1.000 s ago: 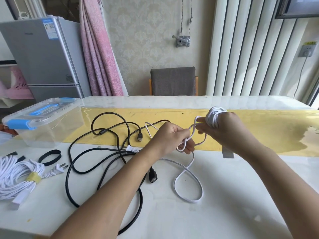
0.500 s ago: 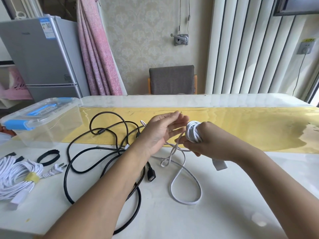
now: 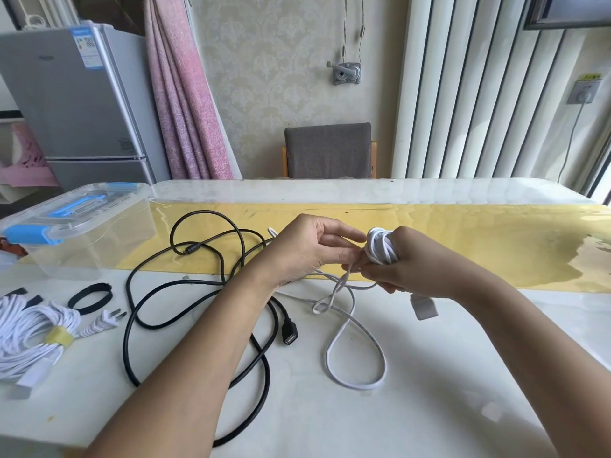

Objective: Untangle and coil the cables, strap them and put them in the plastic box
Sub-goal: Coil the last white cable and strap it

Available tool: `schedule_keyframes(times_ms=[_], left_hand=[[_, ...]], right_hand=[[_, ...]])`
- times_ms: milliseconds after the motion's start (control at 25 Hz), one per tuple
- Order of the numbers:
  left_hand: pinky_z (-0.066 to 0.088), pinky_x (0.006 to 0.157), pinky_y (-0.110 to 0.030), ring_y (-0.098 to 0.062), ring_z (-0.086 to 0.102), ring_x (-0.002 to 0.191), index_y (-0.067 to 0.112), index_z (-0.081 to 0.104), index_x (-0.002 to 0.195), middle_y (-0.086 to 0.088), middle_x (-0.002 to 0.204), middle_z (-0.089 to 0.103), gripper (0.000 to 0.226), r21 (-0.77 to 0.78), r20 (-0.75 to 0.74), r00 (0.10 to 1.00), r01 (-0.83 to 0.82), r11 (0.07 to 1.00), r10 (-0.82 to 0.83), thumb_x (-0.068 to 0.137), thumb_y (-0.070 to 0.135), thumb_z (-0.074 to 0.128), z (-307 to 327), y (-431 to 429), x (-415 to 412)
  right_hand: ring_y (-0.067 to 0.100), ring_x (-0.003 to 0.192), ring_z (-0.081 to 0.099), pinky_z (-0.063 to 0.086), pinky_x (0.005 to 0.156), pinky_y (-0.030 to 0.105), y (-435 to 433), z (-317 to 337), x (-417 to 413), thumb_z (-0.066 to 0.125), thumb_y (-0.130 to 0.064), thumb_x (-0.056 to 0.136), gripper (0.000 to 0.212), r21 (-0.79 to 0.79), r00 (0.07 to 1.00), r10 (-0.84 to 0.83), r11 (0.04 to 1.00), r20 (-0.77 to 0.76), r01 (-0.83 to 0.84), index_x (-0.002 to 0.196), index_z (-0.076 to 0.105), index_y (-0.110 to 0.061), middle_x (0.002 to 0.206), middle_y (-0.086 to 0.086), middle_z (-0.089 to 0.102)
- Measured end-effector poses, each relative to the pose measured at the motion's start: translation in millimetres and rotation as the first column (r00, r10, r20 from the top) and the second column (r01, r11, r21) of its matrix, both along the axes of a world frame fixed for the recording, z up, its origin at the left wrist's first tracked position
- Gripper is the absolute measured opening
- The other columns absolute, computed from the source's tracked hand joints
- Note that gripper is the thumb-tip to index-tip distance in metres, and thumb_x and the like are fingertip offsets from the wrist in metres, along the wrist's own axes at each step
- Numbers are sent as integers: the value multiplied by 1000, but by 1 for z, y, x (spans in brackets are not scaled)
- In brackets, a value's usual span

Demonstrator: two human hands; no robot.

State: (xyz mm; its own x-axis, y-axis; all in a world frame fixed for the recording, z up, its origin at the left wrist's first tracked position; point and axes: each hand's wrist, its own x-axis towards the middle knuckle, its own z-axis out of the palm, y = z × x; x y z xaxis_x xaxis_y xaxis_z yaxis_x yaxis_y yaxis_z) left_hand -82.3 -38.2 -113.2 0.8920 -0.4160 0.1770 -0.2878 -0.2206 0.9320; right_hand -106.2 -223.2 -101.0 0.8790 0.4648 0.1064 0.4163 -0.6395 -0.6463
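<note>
My right hand [image 3: 416, 267] grips a small coil of white cable [image 3: 380, 247] wound around its fingers, above the middle of the table. The loose rest of that cable [image 3: 355, 368] drops from the coil and lies in a loop on the white tabletop, and its white plug [image 3: 425, 307] hangs below my right wrist. My left hand [image 3: 304, 251] is just left of the coil, fingers stretched toward it, touching the strand. A tangled black cable [image 3: 198, 285] with a USB socket end [image 3: 290, 335] lies under my left forearm. The clear plastic box [image 3: 82, 233] with blue latches stands closed at the far left.
A white cable bundle [image 3: 29, 332] tied with a yellow strap [image 3: 59, 337] lies at the left edge, its plug beside it. A black strap loop [image 3: 91, 297] lies in front of the box. A yellow runner [image 3: 463, 242] crosses the table; a grey chair [image 3: 329, 150] stands behind.
Both hands dropped toward the table and the coil shifted left. My left hand let go of the white loop it gripped and opened its fingers next to the coil.
</note>
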Motion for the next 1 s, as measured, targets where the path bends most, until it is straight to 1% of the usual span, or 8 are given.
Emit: schedule_keyframes(times_ms=[120,200,360,560,680,800,920,1000], left_hand=[[54,78,-22,-12,67,71,15,70,92,-3,78,71,22,-8,3,993,-120,993,120,84,-4,63,0,-7,-4],[54,65,-20,-10,56,59,6,69,88,-2,72,62,32,-308,-216,966,-205,929,142,84,-13,43,5,-5,-1],[34,41,-13,-3,42,40,1,69,83,2,62,54,37,-858,-419,871,-288,426,-255,56,-9,46,21,33,8],[34,44,-14,-4,48,46,13,58,101,-4,101,69,42,-899,-433,891,-438,13,137,70,-10,43,16,79,20],[42,50,-13,-4,51,55,14,58,103,-6,109,64,31,-861,-459,803,-507,32,381,91,-9,40,17,94,26],[48,53,-15,-7,55,62,14,59,90,-4,91,64,32,-734,-447,735,-627,261,510,91,-12,40,11,88,34],[50,73,-26,-18,60,80,14,60,83,-10,97,67,27,-75,-100,604,-797,599,791,87,-10,48,-7,76,38],[43,80,-29,-28,59,96,13,63,87,-11,105,67,21,291,275,518,-848,444,810,86,-2,49,-11,67,31]], right_hand=[[4,40,42,31,45,10,-2,-1,2,56,-8,88,18,-25,1000,16,1000,-10,-16,78,72,-5,42,-9,52],[5,39,40,31,43,11,-5,-3,6,59,-14,90,21,-63,1000,-8,998,14,9,76,71,-3,41,-9,51],[10,42,35,30,44,13,-20,-8,16,65,-35,88,39,-86,996,-92,992,-8,91,64,63,-4,44,-5,47],[15,47,31,28,44,20,-63,5,22,70,-19,81,31,299,966,46,954,-253,33,86,65,10,47,-3,45],[14,42,30,26,43,23,-92,8,25,79,-39,66,37,555,965,170,831,-202,-30,70,69,-4,43,-3,38],[12,37,18,23,41,17,-107,12,31,71,-38,73,19,789,956,280,605,-87,-105,68,66,-20,39,-7,23],[8,37,13,19,39,13,-106,13,37,58,-29,84,16,900,953,296,431,-70,-68,76,63,-17,41,-6,17],[10,39,21,26,38,14,-100,10,37,50,-23,87,24,845,983,157,534,-92,-6,70,66,-16,40,-7,26]])
